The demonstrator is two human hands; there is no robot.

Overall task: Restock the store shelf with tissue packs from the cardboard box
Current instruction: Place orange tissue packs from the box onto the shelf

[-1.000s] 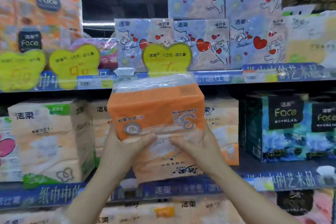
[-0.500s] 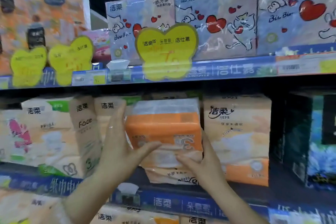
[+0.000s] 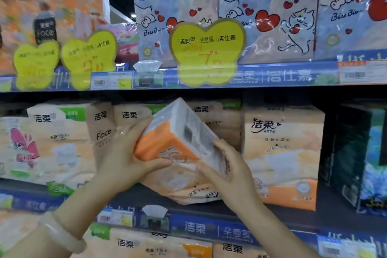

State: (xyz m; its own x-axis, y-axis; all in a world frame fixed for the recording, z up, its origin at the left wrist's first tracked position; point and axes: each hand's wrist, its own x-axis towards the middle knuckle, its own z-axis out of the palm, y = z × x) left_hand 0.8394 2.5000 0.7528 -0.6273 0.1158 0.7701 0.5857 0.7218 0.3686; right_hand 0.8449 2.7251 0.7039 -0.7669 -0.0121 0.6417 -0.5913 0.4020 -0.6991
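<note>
An orange and white tissue pack [image 3: 178,138] is held tilted in front of the middle shelf [image 3: 240,207], its white side with a printed label turned up and to the right. My left hand [image 3: 125,157] grips its left end, thumb across the front. My right hand [image 3: 228,165] holds its lower right edge. Under it another orange pack [image 3: 188,192] lies on the shelf. The cardboard box is out of view.
A peach tissue pack [image 3: 282,153] stands to the right, pale packs [image 3: 56,142] to the left, and a dark blue pack [image 3: 356,159] at far right. Above, the upper shelf's edge [image 3: 293,75] carries yellow price tags [image 3: 207,48] and heart-printed packs [image 3: 268,19].
The pack has been turned from facing me squarely to a tilt, its white labelled side now showing. Both hands have gone with it towards the shelf gap, and the view has come closer.
</note>
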